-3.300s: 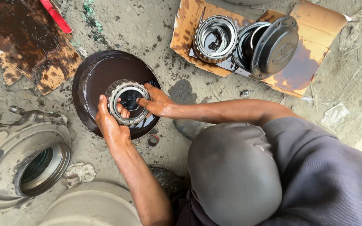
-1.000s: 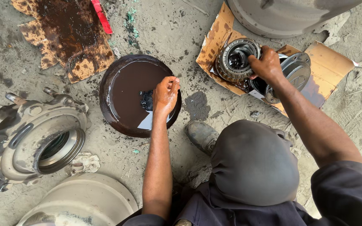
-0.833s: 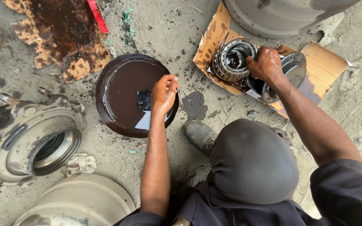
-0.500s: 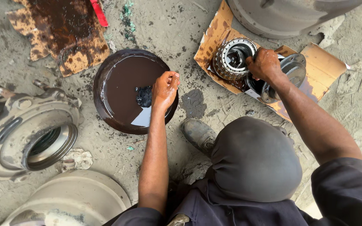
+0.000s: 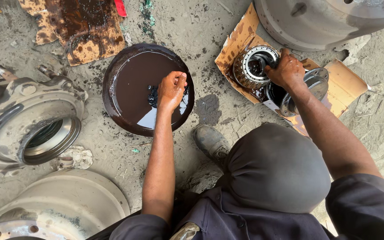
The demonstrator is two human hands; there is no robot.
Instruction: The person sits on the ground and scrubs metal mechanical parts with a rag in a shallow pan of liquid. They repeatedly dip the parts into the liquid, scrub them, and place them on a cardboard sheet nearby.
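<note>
My left hand [image 5: 172, 89] reaches into a round dark pan [image 5: 112, 104] of brown oil, fingers bunched together beside a black clump of grease [image 5: 152, 95]. My right hand [image 5: 285, 71] grips the rim of a steel roller bearing [image 5: 250, 66] that rests on a torn piece of cardboard [image 5: 235, 42]. Just right of that hand lies a shiny round metal part [image 5: 318, 84], also on the cardboard. I crouch over the ground, my knee [image 5: 276, 164] between my arms.
A large hub housing [image 5: 18, 115] lies at the left and a pale drum [image 5: 58, 206] at the bottom left. Another drum [image 5: 325, 18] stands at the top right. Oil-soaked cardboard [image 5: 76, 26] lies at the top left. My shoe [image 5: 210, 140] sits below the pan.
Both hands held the bearing over the pan earlier. My right hand has since carried it to the cardboard, while my left hand stays in the pan.
</note>
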